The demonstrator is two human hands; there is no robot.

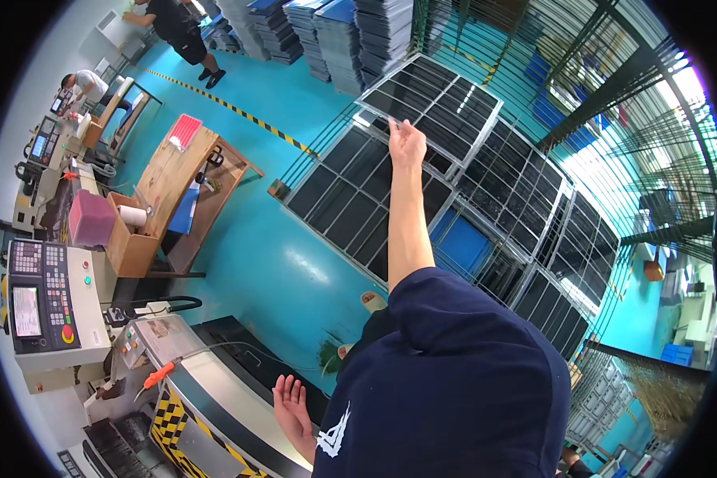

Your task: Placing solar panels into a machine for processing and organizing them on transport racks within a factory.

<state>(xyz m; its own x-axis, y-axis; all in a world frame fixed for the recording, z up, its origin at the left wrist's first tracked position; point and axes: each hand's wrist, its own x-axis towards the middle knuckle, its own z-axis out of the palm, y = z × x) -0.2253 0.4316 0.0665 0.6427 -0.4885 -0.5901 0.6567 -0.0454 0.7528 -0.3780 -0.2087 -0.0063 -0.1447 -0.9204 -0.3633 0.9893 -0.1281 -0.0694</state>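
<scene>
Left hand, loosely spread and empty, has the machine just left of it. Right hand, half-curled, is at the near edge of the top grid; I cannot tell whether it pinches. Both hands there would likely steady it.

Bright; glare on turquoise floor; edges bent, corners black; upper right blown out, source unclear.

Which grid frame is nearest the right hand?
The topmost frame in the picture: its near edge is right at the right hand's fingers. The other frames lie lower in view.
</scene>
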